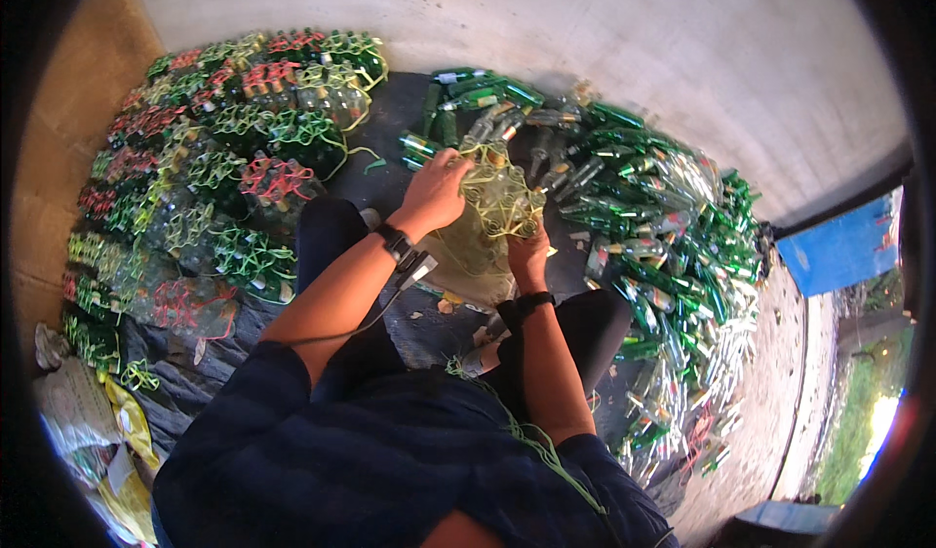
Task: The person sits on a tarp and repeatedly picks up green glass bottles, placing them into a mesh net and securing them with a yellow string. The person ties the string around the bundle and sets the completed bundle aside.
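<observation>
Between my hands is a bundle of several clear glass bottles (pixel 493 237), their necks laced together with yellow plastic cord (pixel 479 195). My left hand (pixel 437 191) grips the upper left side of the bundle, fingers over the edge near the bottle tops. At the lower right corner my right hand (pixel 529 252) holds it, the fingers partly hidden behind the bottles. Beneath the bundle a pale flat piece (pixel 468 279) shows on the dark ground sheet (pixel 398 328). Green cords (pixel 545 449) hang across my lap.
To the left stand rows of bottle bundles (pixel 274 127) tied with red, green and yellow cord. Loose green and clear bottles (pixel 658 211) are heaped on the right, reaching the pale wall (pixel 585 29). Sacks (pixel 80 409) lie at lower left; a blue panel (pixel 837 244) stands far right.
</observation>
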A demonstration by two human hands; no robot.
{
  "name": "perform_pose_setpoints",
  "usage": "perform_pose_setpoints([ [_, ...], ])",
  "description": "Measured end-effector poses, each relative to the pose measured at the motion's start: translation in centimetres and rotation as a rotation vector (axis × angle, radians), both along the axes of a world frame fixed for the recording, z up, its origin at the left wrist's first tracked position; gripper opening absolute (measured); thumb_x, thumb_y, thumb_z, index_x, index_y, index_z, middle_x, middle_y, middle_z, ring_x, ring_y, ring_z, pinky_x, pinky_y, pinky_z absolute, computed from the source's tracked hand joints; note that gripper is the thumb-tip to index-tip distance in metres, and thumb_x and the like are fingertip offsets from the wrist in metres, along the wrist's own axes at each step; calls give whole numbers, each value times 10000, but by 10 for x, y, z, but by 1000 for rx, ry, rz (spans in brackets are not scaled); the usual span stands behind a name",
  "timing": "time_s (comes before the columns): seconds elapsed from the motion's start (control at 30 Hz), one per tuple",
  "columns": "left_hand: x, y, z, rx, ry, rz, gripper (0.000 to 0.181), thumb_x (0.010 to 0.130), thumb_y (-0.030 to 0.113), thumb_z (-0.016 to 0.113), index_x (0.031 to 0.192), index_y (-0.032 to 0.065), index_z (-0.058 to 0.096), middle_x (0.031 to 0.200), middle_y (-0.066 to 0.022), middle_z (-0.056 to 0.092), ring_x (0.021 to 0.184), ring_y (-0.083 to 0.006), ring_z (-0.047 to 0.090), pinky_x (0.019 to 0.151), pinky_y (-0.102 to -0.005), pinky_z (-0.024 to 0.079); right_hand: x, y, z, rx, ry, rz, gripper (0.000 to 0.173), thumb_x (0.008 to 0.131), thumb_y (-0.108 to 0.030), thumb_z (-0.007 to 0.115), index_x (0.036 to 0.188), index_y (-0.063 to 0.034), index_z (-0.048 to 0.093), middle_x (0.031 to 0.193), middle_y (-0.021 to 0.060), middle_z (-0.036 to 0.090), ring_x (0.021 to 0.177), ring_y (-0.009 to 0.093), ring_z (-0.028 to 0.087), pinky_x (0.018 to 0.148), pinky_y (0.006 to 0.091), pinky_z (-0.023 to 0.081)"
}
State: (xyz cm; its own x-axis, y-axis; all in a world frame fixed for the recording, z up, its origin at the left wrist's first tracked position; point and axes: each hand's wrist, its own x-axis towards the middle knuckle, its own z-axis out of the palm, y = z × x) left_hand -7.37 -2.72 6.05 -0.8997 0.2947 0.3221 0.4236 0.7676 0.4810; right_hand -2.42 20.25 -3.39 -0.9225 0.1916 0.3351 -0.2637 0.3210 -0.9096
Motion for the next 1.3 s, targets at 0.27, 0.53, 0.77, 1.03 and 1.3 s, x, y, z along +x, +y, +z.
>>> perform_pose_setpoints([
  [0.27, -62, -19, 1, -170, -311, -232, 420, 807, 171, 735, 1221, 100, 722, 1129, -197, 636, 1095, -395, 633, 921, -468, 521, -7, -3, 1, -9, -53, 8, 337, 870, -13, 779, 1194, 1, 687, 1048, 79, 774, 958, 170, 723, 853, 322, 563],
  [0.53, -75, -12, -34, 313, -240, -310, 307, 760, -6, 731, 1047, 83, 669, 970, -102, 735, 945, -324, 712, 802, -414, 533, -1, -4, 17, -103, -109, -48, 264, 912, -13, 757, 1162, 12, 677, 997, 59, 760, 907, 115, 681, 794, 289, 542],
  [0.77, -98, -9, -48, 353, -302, -324, 216, 754, 7, 742, 901, 58, 592, 856, -85, 665, 834, -262, 659, 749, -403, 496, -10, -2, 14, -180, -86, -50, 204, 959, 8, 720, 1158, 12, 681, 1045, 38, 751, 931, 97, 666, 817, 253, 533],
  [1.03, -84, 15, -3, 377, -168, -273, 385, 787, 274, 904, 860, 66, 588, 769, -142, 653, 718, -335, 645, 639, -434, 470, -15, 14, 26, -550, -136, -107, 231, 980, -7, 706, 1208, -3, 669, 1099, 49, 733, 951, 119, 669, 837, 271, 537],
  [1.3, -93, -45, 39, 450, 4, -2, 399, 730, 261, 973, 805, 75, 629, 751, 12, 633, 675, -88, 502, 590, -297, 428, -28, -11, 73, -143, -182, 79, 553, 882, -49, 769, 1389, -2, 553, 1298, 81, 642, 1143, 168, 622, 984, 329, 500],
])
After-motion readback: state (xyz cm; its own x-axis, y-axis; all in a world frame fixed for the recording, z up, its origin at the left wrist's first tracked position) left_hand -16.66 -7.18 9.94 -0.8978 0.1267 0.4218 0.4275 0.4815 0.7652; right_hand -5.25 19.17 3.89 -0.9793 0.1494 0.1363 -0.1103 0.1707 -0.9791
